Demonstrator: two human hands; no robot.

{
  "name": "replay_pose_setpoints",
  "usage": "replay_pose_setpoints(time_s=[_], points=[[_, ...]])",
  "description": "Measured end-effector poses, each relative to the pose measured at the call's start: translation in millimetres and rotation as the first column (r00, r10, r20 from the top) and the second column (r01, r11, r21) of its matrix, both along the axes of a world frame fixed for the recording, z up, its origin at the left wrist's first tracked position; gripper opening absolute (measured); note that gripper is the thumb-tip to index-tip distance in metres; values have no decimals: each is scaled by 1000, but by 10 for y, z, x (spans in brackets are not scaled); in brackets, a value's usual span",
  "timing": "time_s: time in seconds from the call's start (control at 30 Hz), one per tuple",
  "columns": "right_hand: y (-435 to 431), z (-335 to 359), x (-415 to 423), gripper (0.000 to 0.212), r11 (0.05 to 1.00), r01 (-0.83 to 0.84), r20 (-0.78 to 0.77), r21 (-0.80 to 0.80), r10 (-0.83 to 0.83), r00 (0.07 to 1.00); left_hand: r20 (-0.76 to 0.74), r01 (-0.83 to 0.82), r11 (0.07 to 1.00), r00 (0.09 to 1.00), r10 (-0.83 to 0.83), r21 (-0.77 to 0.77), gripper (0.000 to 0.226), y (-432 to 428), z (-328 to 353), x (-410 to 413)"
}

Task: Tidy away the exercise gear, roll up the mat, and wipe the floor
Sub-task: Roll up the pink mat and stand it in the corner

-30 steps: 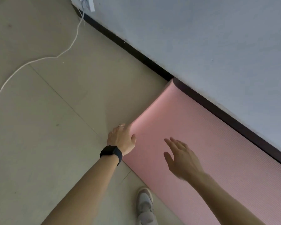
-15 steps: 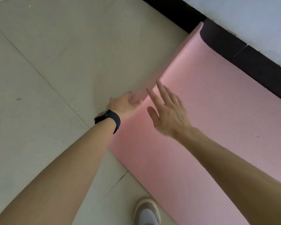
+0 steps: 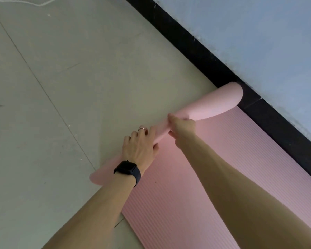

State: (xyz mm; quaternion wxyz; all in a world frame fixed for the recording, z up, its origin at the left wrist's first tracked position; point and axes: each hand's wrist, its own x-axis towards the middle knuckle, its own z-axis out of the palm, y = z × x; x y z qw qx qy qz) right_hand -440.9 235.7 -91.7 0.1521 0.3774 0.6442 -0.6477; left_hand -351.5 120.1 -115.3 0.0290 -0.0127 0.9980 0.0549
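Observation:
A pink ribbed exercise mat [image 3: 178, 191] lies on the tiled floor along the wall. Its far end is curled over into a loose first roll [image 3: 217, 103] whose far tip touches the black skirting. My left hand [image 3: 140, 148], with a ring and a dark watch on the wrist, grips the curled edge near its left part. My right hand [image 3: 182, 125] is closed on the same curl just to the right of it. Both forearms cross the flat part of the mat.
Beige floor tiles [image 3: 61, 87] spread to the left. A black skirting board [image 3: 214, 69] runs diagonally under a pale blue-grey wall [image 3: 258, 33]. A white cable [image 3: 43, 3] lies on the floor at the top left.
The mat's end was flat with only my left hand at its corner. Now both hands have closed on the edge and folded it over into a curl.

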Motion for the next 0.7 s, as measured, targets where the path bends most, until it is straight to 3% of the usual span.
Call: replay_pose_setpoints(time_s=[0.1, 0.17, 0.27, 0.37, 0.47, 0.53, 0.6, 0.67, 0.7], points=[[49, -116, 27, 19, 986, 51, -19, -157, -54, 998, 69, -36, 973, 997, 21, 229, 38, -126, 35, 45], [140, -171, 99, 24, 951, 83, -36, -298, -98, 995, 174, -147, 910, 981, 85, 388, 37, -182, 69, 9], [314, -253, 191, 32, 915, 84, 6, -396, -88, 996, 357, -228, 858, 932, 56, 461, 55, -169, 22, -151], [515, -330, 288, 42, 976, -51, 37, -212, 61, 997, 452, -254, 827, 892, -1, 501, 64, -22, -32, -196], [716, -430, 375, 47, 987, -151, 54, -58, 154, 987, 354, -168, 924, 934, 39, 344, 54, 189, -40, -119], [773, -427, 424, 65, 946, -265, 94, 188, 251, 963, 256, -111, 967, 966, 50, 230, 50, 354, -26, -52], [813, -384, 492, 89, 698, -406, 198, 590, 362, 911, 179, -72, 988, 983, 48, 134, 49, 496, -32, 30], [898, -293, 590, 89, 344, -394, 155, 852, 554, 818, 126, -22, 999, 992, 16, 39, 52, 622, -51, 165], [951, -254, 620, 85, 172, -355, 144, 919, 692, 707, 100, 13, 1000, 995, -13, 4, 55, 668, -57, 249]])
